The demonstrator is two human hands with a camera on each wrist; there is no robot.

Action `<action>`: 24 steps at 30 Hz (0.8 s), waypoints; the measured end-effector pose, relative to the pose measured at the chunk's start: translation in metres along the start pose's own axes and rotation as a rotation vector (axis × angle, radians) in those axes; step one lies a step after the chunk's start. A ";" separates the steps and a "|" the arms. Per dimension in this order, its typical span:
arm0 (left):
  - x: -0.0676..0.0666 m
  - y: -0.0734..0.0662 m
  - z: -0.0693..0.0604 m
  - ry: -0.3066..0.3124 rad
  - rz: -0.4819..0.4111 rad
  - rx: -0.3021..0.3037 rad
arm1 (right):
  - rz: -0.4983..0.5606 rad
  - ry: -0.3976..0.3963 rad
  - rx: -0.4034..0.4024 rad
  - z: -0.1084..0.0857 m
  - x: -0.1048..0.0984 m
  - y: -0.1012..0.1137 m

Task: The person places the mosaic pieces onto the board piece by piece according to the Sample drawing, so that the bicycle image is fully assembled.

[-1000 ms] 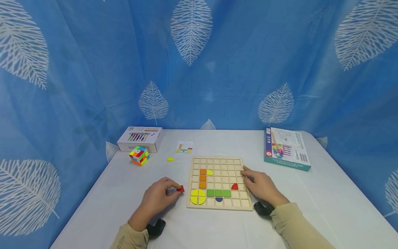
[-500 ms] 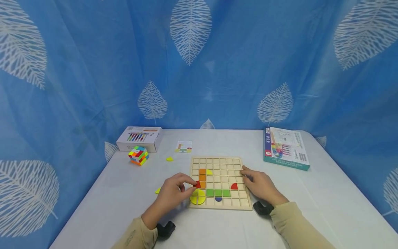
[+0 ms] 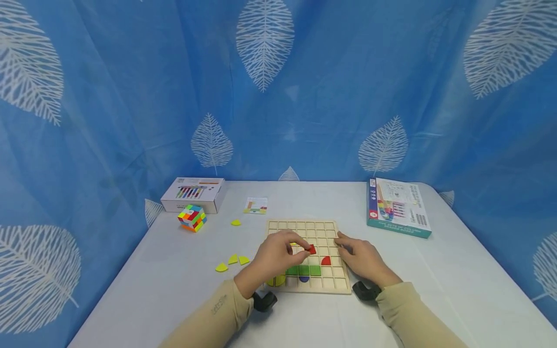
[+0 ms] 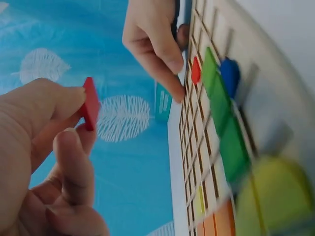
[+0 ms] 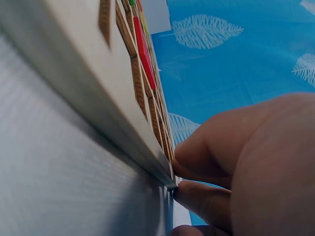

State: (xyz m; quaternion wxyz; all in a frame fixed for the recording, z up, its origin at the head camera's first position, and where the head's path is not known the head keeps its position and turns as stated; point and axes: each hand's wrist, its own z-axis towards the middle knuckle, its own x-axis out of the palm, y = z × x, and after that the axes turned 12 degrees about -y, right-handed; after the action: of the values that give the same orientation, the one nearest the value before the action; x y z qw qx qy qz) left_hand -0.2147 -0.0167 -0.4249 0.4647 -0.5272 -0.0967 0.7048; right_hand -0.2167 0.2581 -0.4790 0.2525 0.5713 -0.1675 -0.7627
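Observation:
My left hand (image 3: 278, 253) pinches a red square piece (image 3: 312, 249) by its edges above the gridded wooden board (image 3: 329, 285); the left wrist view shows the red piece (image 4: 91, 104) raised clear of the board between thumb and fingers. At the board's right edge, my right hand (image 3: 364, 258) holds the rim, fingertips close together there in the right wrist view too. On the grid lie a row of green squares (image 3: 303, 270), a blue half circle (image 3: 304, 279), a red quarter piece (image 3: 326, 261) and yellow pieces (image 3: 280, 280). Orange squares (image 4: 221, 219) show in the left wrist view.
Several yellow quarter pieces (image 3: 222, 267) lie left of the board. A pattern card (image 3: 256, 205) sits behind it. At the back left stand a colored cube (image 3: 192, 218) and a white box (image 3: 191, 194); a flat game box (image 3: 398, 208) lies at the back right.
My left hand has carried the red square from left of the board rightward over the grid, uncovering yellow pieces on the table. The right hand has stayed at the board's edge.

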 end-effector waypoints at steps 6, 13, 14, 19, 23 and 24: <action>0.031 -0.005 0.027 0.134 0.111 0.006 | 0.003 -0.007 -0.010 0.000 0.000 -0.002; 0.058 -0.017 0.043 0.270 0.279 0.012 | 0.005 -0.021 -0.032 -0.001 -0.001 -0.004; 0.061 -0.020 0.044 0.281 0.296 0.023 | 0.006 -0.024 -0.033 -0.001 -0.001 -0.005; 0.077 -0.027 0.045 0.291 0.365 0.106 | 0.017 -0.038 -0.015 -0.001 -0.001 -0.006; 0.083 -0.029 0.043 0.279 0.401 0.139 | 0.031 -0.029 -0.001 -0.001 0.000 -0.006; 0.084 -0.029 0.043 0.280 0.400 0.140 | 0.030 -0.027 -0.006 -0.001 -0.001 -0.006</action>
State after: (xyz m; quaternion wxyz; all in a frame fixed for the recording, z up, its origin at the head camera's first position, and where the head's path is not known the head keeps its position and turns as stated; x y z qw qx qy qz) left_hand -0.2356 0.0782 -0.4432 0.3601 -0.5950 0.1241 0.7078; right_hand -0.2171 0.2636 -0.4819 0.2635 0.5577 -0.1772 -0.7669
